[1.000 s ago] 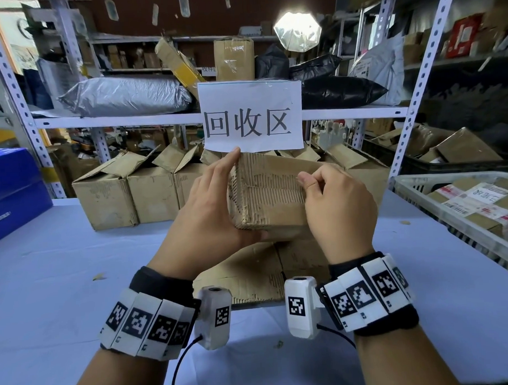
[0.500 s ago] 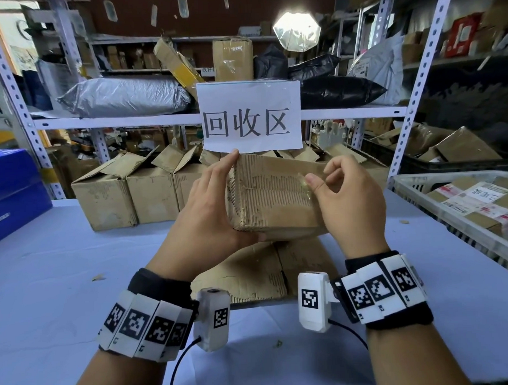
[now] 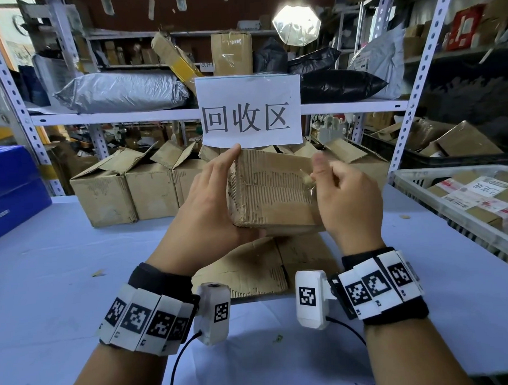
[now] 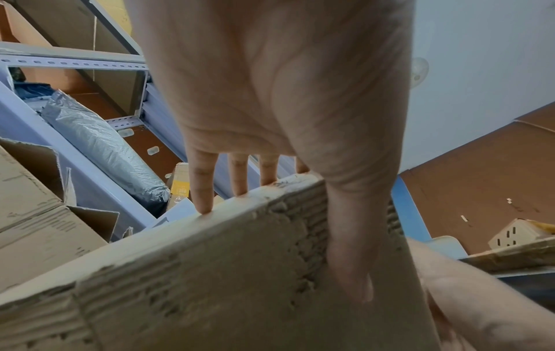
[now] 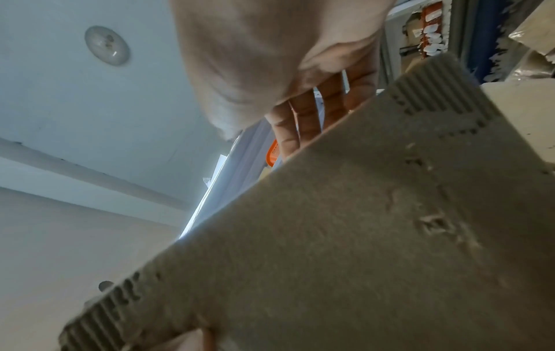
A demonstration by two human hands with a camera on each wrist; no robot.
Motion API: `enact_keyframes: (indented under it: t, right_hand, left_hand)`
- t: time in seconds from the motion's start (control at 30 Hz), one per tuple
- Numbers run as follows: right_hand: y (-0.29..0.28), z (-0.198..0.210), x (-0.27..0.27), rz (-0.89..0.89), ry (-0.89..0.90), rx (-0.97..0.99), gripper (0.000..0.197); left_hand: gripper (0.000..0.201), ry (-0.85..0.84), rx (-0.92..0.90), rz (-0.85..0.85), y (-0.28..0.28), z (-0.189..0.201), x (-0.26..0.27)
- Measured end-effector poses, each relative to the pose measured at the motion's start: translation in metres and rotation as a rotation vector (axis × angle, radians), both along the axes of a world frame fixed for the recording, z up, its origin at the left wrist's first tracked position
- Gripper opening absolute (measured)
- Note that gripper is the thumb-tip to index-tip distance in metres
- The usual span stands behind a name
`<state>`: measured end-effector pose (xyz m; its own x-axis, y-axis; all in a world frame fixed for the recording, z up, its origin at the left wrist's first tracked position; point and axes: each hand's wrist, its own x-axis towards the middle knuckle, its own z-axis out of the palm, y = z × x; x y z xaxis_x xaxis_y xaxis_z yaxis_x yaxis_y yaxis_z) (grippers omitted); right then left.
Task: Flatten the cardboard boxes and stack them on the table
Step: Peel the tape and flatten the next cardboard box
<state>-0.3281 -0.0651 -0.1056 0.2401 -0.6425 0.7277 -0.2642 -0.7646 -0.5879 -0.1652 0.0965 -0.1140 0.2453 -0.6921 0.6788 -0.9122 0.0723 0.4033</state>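
Right hand has lifted off the box, pinching a tape scrap; left hand keeps its grip clamped on the left end. Box is held above the flattened cardboard on the tabletop. Light, worn, soft; hold by edges.

Blue table under flattened cardboard, boxes

You're gripping a matt cardboard box, its skin torn to rough corrugated ribs; behind it, crinkled glossy silver plastic bag on painted metal shelving.
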Motion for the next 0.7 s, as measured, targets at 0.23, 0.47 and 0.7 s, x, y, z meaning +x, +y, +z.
enact_keyframes:
  t: [0.23,0.47,0.7]
  right_hand:
    - [-0.008,-0.001,0.001,0.017,0.022,0.083,0.04]
    - [-0.02,-0.001,-0.004,0.18,-0.028,0.154,0.02]
    - [-0.025,-0.003,-0.006,0.179,-0.057,0.104,0.014]
  left_hand:
    - [0.126,0.027,0.027,-0.025,0.0,0.002,0.001]
    - [0.128,0.069,0.04,-0.03,0.0,0.001,0.011]
    - [0.13,0.174,0.045,-0.044,0.0,0.002,0.017]
